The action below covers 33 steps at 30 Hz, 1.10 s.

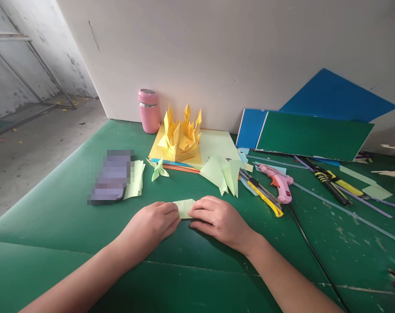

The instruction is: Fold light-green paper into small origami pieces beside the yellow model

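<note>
Paper, pale green and folded small (184, 208), lies flat on the green counter (70, 217) between the two hands, well in front of the yellow origami crown (180, 137), which serves here as the landmark. The left hand (156, 224) presses its curled fingertips on the paper's left end, and the right hand (217, 217) pinches down on the right end, so the sheet is pinned from both sides, seemingly to hold a crease flat against the hard surface. Only the paper's middle shows between the fingers. Left of the crown stands a pink flask (148, 110) against the wall. In front of the crown and a little left sits a small green folded flower (158, 168), with a stack of pale green sheets (136, 178) farther left. Right of the crown lie loose green folded triangles (223, 171), then a yellow utility knife (264, 193) and a pink glue gun (278, 180), kept within reach but apart from the hands. Blue and green boards (311, 130) lean on the wall far right of the crown.
</note>
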Motion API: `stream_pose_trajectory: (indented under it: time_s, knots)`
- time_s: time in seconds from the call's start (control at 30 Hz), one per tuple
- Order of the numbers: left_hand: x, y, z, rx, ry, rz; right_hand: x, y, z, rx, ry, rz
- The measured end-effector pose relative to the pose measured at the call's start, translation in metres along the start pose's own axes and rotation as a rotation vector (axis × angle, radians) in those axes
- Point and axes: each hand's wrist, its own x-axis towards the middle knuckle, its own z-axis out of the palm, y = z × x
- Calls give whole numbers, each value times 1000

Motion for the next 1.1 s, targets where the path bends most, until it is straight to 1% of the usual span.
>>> stream_pose_trajectory:
  time_s: [0.07, 0.1, 0.3, 0.5, 0.7, 1.1]
  knots:
    - [1, 1, -1, 61, -54, 24, 0, 0, 0, 9, 37, 17]
    - [1, 1, -1, 67, -62, 22, 0, 0, 0, 22, 56, 30]
    - [4, 0, -1, -74, -5, -101, 2, -2, 1, 156, 91, 174]
    - [5, -1, -3, -132, -51, -132, 3, -4, 3, 211, 95, 333]
    - [6, -1, -3, -203, -59, -166, 6, -5, 5, 144, 74, 338]
    - [8, 3, 4, -175, 20, -216, 9, -9, 8, 46, 77, 368]
